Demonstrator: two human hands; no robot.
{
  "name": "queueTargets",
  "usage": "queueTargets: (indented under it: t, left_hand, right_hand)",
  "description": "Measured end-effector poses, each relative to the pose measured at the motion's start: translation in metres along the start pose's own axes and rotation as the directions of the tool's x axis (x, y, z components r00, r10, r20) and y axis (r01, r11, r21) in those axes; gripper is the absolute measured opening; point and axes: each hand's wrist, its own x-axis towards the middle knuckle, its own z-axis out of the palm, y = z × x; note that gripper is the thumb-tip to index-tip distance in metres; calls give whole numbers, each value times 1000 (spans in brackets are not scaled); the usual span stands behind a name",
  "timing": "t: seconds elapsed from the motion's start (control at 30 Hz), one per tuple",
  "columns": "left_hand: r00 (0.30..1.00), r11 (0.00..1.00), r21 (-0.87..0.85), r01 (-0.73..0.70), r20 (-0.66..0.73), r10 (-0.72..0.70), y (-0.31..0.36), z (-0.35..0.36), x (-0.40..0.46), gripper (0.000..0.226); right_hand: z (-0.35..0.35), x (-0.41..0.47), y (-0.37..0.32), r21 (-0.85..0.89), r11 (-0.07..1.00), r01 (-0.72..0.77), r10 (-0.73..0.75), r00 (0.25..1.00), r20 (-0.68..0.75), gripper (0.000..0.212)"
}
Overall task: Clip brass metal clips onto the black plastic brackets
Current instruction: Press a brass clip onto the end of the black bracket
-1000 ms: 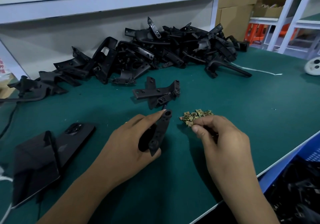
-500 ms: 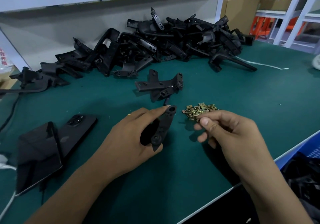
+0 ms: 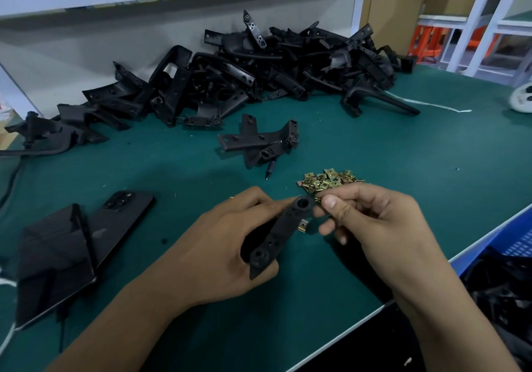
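My left hand (image 3: 218, 245) grips a black plastic bracket (image 3: 283, 232), held slanted over the green mat, its round end up by my right thumb. A brass clip (image 3: 303, 225) shows at the bracket's right edge. My right hand (image 3: 371, 216) sits just right of the bracket, thumb and forefinger pinched together by its top end; a bit of brass shows at the fingertips. A small heap of brass clips (image 3: 328, 181) lies just behind my right hand. Two loose brackets (image 3: 259, 141) lie crossed farther back.
A large pile of black brackets (image 3: 259, 69) runs along the back wall. A black phone (image 3: 126, 207) and a dark tablet (image 3: 54, 259) lie at the left. A pen (image 3: 270, 167) pokes out under the crossed brackets. A blue bin (image 3: 512, 271) sits beyond the table's right edge.
My right hand has left the clip heap and come to the bracket's top end. A brass clip now shows at the bracket's right edge. My left hand tilted the bracket slightly.
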Motion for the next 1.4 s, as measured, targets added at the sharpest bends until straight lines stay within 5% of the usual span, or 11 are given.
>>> queueTargets:
  t: [0.13,0.5,0.7,1.1,1.27,1.4]
  left_hand:
    - [999,1000,-17,-20,-30,19,-1,0,-3,80]
    - [988,959,264,106,-139,-71,-2,6,2,85]
    - [974,957,245,153,-203,-104,-4,4,1,78]
    - [987,942,309,131,-135,-92,-3,4,1,75]
    - [992,977,196,89,-108,-69,-5,5,1,81]
    - [998,986,165,18,-54,-10,-4,4,1,74]
  right_hand:
    - [-1,0,0,-2,1000,11,-11,1000,7,10]
    - [12,-3,-3,111,992,55,-62,996,64,11]
    - [11,-3,-3,112,990,85,-88,996,21,7]
    - [10,-3,-2,120,989,91,-96,995,33,8]
    - [1,-4,-4,228,973,25,-59,988,145,7]
    - [-3,-4,-6,281,957,-69,18,983,180,29]
